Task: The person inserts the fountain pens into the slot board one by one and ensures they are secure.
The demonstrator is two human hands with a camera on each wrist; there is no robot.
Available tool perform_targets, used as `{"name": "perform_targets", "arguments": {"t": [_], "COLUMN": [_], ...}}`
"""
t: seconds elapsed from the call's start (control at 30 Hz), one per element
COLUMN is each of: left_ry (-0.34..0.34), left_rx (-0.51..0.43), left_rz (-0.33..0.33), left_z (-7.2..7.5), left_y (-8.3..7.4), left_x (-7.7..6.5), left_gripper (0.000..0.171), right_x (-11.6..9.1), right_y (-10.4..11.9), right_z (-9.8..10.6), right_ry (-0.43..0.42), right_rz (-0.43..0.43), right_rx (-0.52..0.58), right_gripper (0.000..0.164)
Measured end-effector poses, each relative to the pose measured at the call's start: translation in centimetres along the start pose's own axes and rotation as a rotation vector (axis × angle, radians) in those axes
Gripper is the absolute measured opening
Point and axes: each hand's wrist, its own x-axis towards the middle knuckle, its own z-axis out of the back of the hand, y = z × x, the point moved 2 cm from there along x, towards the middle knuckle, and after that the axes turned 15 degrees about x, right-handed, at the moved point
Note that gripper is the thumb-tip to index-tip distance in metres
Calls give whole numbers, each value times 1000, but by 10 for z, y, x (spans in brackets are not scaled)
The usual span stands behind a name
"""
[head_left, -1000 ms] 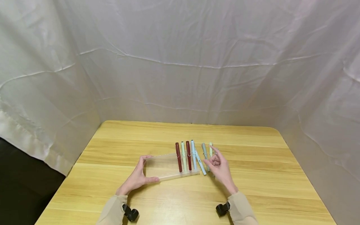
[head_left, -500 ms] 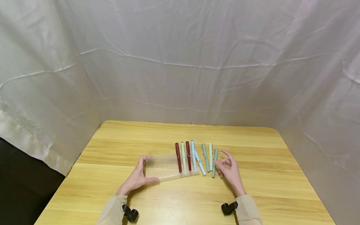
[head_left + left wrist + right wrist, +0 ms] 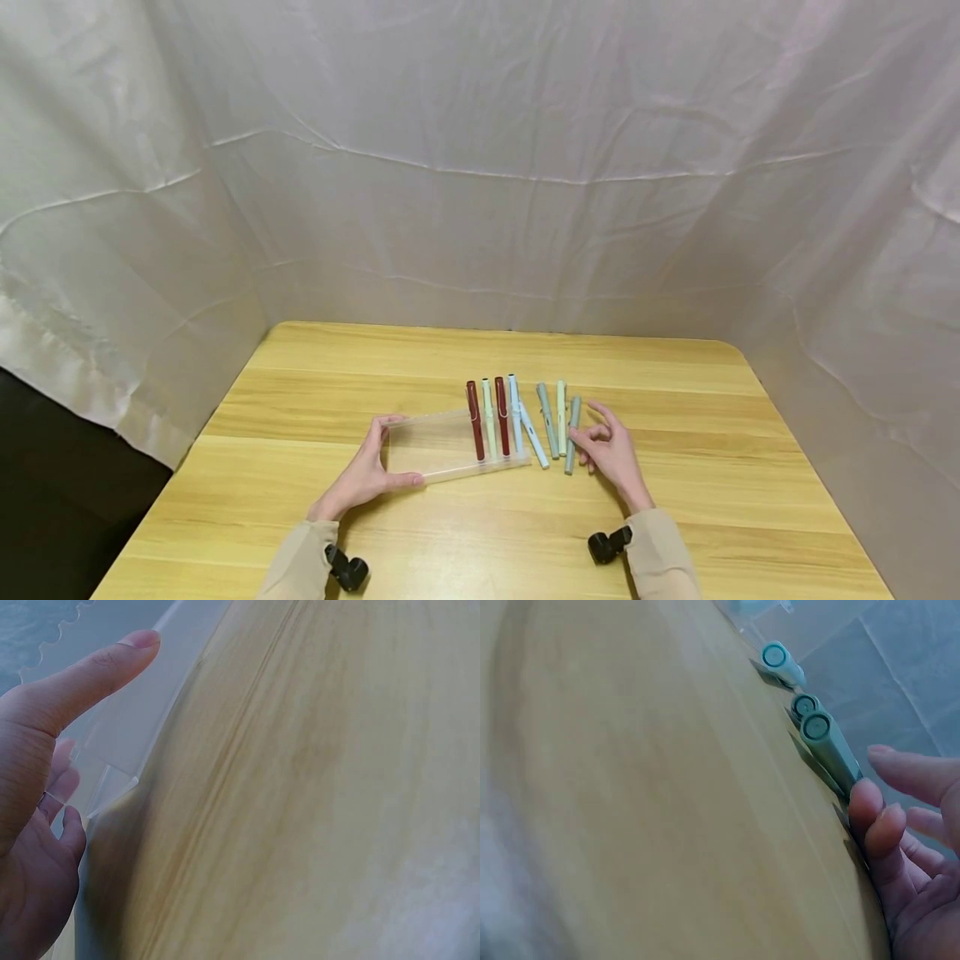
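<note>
My left hand [image 3: 367, 471] holds the left end of a clear plastic pen rack [image 3: 435, 442], thumb along the near edge and fingers at the far one. A wavy notched edge shows in the left wrist view. Two dark red pens [image 3: 477, 429], a pale green pen [image 3: 491, 421] and a light blue pen [image 3: 515, 412] lie across the rack's right part. My right hand [image 3: 611, 458] is at a grey-green pen [image 3: 836, 754]. In the right wrist view its fingertips [image 3: 866, 801] are right at the pen's side, while a gap shows between thumb and pen.
Between the rack and my right hand lie another light blue pen [image 3: 535, 439], slanted, another grey-green pen [image 3: 549, 425] and another pale green pen [image 3: 562, 421]. All are on a wooden table [image 3: 480, 533] with pale curtains [image 3: 480, 233] behind and at the sides.
My right hand has moved rightward from over the pale green pen to the rightmost grey-green pen, uncovering the pens there. Over the last half second it barely moves. The left hand stays put.
</note>
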Motion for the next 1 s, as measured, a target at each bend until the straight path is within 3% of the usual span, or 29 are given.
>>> {"name": "perform_targets", "arguments": {"t": [0.27,1.0], "left_ry": [12,5], "left_rx": [-9,0], "left_rz": [20,-1], "left_z": [0,-1], "left_y": [0,1], "left_x": [0,1], "left_gripper": [99,97], "right_x": [1,-1], "right_y": [1,7], "right_z": [0,2], "right_ry": [0,37], "right_rz": [-24,-65], "right_rx": [-40,-60], "right_gripper": [72,69]}}
